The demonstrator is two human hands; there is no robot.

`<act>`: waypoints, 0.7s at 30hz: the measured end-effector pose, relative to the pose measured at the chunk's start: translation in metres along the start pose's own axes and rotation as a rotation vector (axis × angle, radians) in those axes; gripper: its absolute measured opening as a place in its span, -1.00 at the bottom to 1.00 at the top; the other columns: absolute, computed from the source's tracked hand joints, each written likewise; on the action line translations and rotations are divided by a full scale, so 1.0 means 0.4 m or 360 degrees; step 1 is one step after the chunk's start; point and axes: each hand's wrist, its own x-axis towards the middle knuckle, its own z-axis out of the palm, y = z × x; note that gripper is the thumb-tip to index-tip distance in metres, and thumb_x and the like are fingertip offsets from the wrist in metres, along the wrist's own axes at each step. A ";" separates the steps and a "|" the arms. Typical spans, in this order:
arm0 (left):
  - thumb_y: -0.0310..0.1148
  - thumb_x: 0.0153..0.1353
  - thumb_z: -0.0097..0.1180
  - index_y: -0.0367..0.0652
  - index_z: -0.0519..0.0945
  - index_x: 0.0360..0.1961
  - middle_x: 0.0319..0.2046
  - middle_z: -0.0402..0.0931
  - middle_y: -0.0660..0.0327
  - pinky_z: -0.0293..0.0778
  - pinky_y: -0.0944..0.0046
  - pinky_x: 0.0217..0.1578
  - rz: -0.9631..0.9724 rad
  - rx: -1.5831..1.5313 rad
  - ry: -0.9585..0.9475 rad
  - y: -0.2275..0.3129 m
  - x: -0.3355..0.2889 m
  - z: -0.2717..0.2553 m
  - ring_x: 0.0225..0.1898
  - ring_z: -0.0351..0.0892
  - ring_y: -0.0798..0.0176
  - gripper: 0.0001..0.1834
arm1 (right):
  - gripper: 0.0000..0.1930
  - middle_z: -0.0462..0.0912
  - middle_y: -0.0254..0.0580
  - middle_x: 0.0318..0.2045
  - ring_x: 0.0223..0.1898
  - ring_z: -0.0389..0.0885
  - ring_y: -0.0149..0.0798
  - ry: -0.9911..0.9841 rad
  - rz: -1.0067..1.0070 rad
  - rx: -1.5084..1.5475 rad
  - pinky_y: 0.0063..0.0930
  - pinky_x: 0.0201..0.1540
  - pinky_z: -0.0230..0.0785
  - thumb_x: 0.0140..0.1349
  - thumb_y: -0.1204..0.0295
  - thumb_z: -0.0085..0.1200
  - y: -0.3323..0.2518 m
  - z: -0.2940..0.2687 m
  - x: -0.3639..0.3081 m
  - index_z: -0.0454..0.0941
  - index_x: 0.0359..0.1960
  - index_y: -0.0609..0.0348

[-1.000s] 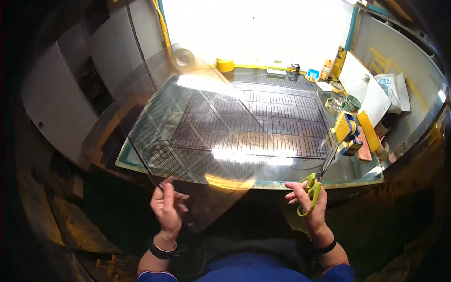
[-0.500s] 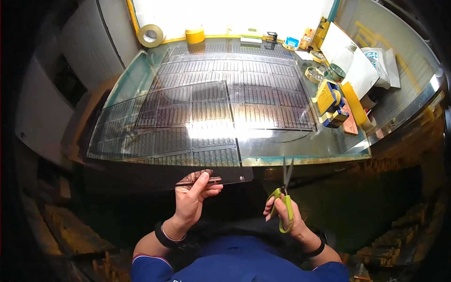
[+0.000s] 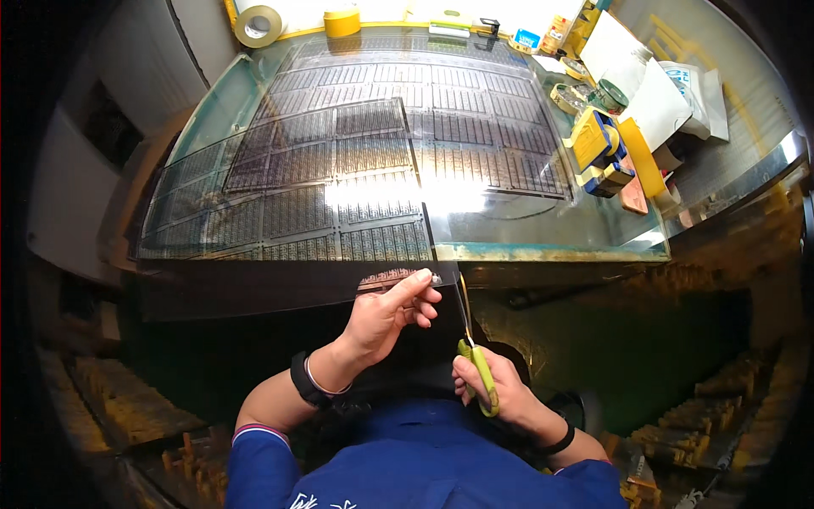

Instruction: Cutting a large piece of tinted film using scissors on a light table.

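My left hand (image 3: pixel 381 327) pinches the near edge of a large dark translucent film (image 3: pixel 292 225) printed with rows of small patterns, close to its right-hand corner. The film lies partly on the glass tabletop (image 3: pixel 543 225) and its near strip hangs past the front edge. In my right hand (image 3: pixel 511 394) is a pair of scissors (image 3: pixel 483 377) with green handles. Their blades point away from me, at the film's right corner; whether they touch it I cannot tell. A second printed film (image 3: pixel 492 127) lies flat underneath, farther back.
A beige tape roll (image 3: pixel 276 27) and a yellow tape roll (image 3: pixel 342 24) stand along the far edge. On the right are a yellow-and-blue tape dispenser (image 3: pixel 593 140), a dark green tape roll (image 3: pixel 609 96) and a white plastic bag (image 3: pixel 699 97). Bright light reflects off the glass.
My left hand has slid right along the film's edge to its corner. The scissors have moved left and up to that corner, and their blades have come closer together. The view has tilted down.
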 end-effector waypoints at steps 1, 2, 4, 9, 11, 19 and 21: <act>-0.32 0.18 -0.02 -0.21 0.50 -0.34 -0.47 0.52 0.17 0.41 0.46 -0.55 -0.0005 -0.0006 -0.0003 -0.001 0.000 0.002 -0.53 0.50 0.38 -0.82 | -0.63 0.42 -0.34 -0.65 -0.60 0.43 -0.51 -0.0023 -0.0033 -0.0029 -0.62 -0.54 0.32 0.20 0.10 -0.08 0.001 0.003 0.002 0.36 -0.47 0.20; -0.31 0.18 -0.02 -0.21 0.50 -0.33 -0.46 0.53 0.17 0.42 0.45 -0.54 -0.0015 -0.0010 -0.0021 -0.002 0.000 0.004 -0.53 0.50 0.37 -0.82 | -0.64 0.41 -0.35 -0.66 -0.62 0.42 -0.52 -0.0003 -0.0052 -0.0010 -0.63 -0.57 0.31 0.20 0.11 -0.08 -0.003 0.007 0.004 0.36 -0.48 0.18; -0.31 0.19 -0.03 -0.22 0.50 -0.32 -0.46 0.53 0.16 0.43 0.45 -0.53 -0.0023 -0.0012 -0.0034 -0.003 0.000 0.005 -0.52 0.51 0.37 -0.81 | -0.65 0.41 -0.36 -0.66 -0.63 0.41 -0.52 -0.0003 -0.0054 0.0029 -0.64 -0.57 0.30 0.20 0.11 -0.08 -0.006 0.013 0.011 0.36 -0.48 0.17; -0.30 0.19 -0.02 -0.24 0.51 -0.27 -0.38 0.54 0.14 0.49 0.44 -0.46 0.0007 0.0010 -0.0112 -0.005 0.000 0.007 -0.45 0.54 0.35 -0.78 | -0.68 0.40 -0.38 -0.66 -0.64 0.40 -0.54 -0.0020 -0.0054 0.0107 -0.66 -0.60 0.29 0.21 0.13 -0.08 -0.009 0.017 0.016 0.36 -0.48 0.15; -0.30 0.20 -0.03 -0.25 0.51 -0.26 -0.37 0.54 0.14 0.49 0.44 -0.46 0.0011 0.0006 -0.0109 -0.007 0.001 0.004 -0.45 0.54 0.35 -0.77 | -0.68 0.39 -0.39 -0.67 -0.64 0.39 -0.55 -0.0034 -0.0067 0.0145 -0.67 -0.62 0.28 0.21 0.13 -0.08 -0.010 0.018 0.017 0.37 -0.48 0.15; -0.29 0.20 -0.04 -0.25 0.50 -0.25 -0.38 0.53 0.15 0.49 0.44 -0.45 0.0023 0.0046 -0.0102 -0.008 0.000 0.005 -0.44 0.54 0.35 -0.76 | -0.68 0.38 -0.40 -0.68 -0.66 0.38 -0.55 -0.0033 -0.0065 0.0123 -0.68 -0.64 0.27 0.22 0.14 -0.09 -0.017 0.019 0.017 0.36 -0.49 0.15; -0.30 0.19 -0.02 -0.26 0.50 -0.24 -0.38 0.53 0.15 0.49 0.44 -0.45 0.0022 0.0056 -0.0095 -0.006 -0.001 0.006 -0.44 0.54 0.35 -0.76 | -0.68 0.38 -0.40 -0.68 -0.66 0.38 -0.55 -0.0037 -0.0056 0.0112 -0.68 -0.64 0.27 0.22 0.14 -0.09 -0.017 0.019 0.018 0.35 -0.50 0.15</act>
